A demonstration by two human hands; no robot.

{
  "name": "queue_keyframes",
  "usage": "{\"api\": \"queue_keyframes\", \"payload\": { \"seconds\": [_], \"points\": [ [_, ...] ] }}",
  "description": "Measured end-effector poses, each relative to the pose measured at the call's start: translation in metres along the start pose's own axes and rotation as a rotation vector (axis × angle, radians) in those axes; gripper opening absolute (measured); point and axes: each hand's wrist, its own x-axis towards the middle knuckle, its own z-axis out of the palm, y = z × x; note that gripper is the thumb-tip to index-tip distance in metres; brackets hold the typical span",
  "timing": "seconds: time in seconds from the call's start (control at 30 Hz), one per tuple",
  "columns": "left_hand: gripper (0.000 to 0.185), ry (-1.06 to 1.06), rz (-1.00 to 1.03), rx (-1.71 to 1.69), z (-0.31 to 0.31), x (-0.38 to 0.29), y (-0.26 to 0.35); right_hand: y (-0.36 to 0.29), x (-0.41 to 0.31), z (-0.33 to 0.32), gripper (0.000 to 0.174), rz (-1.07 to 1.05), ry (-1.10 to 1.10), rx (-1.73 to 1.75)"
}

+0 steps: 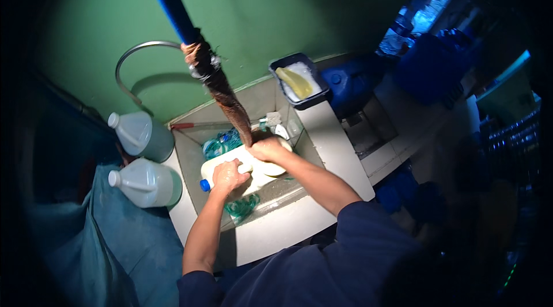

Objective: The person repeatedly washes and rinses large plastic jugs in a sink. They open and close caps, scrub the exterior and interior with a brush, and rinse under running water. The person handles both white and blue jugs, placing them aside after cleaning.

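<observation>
A white plastic jug (260,180) with a blue cap lies on its side across the tiled sink (298,186), its cap towards the left. My left hand (228,176) is closed around the jug's handle. Over the jug's upper side, nearer its base, rests my right hand (268,150), fingers bent; whether they hold anything is hidden. A blue pipe (168,2) hangs from above, with a brown cloth sleeve (231,108) bound to its end. The sleeve's tip reaches down to my right fingertips. Green netting (242,206) lies in the sink below the jug.
Two translucent jugs (138,136) (149,182) stand on the left ledge. A dark basin (298,80) with suds and a yellow item sits at the sink's far right corner, beside a blue container (345,84). A curved metal tube (129,54) runs along the green wall.
</observation>
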Motion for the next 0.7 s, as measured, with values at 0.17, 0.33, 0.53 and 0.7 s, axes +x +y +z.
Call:
{"api": "queue_keyframes", "payload": {
  "seconds": [0.17, 0.33, 0.53, 0.7],
  "points": [
    [0.058, -0.065, -0.090, 0.091, -0.014, 0.026, 0.005, -0.002, -0.037, 0.041, 0.027, -0.376, 0.228, -0.400],
    [0.049, 0.061, -0.014, 0.037, -0.017, 0.027, 0.001, 0.025, -0.107, 0.019, 0.053, -0.054, 0.211, -0.167],
    [0.051, 0.050, 0.011, 0.086, 0.002, -0.003, 0.010, 0.024, -0.042, -0.026, 0.062, 0.393, 0.159, 0.287],
    [0.060, 0.053, 0.009, 0.035, 0.007, 0.000, 0.001, -0.010, -0.028, 0.007, 0.071, -0.242, 0.015, 0.265]
  ]
}}
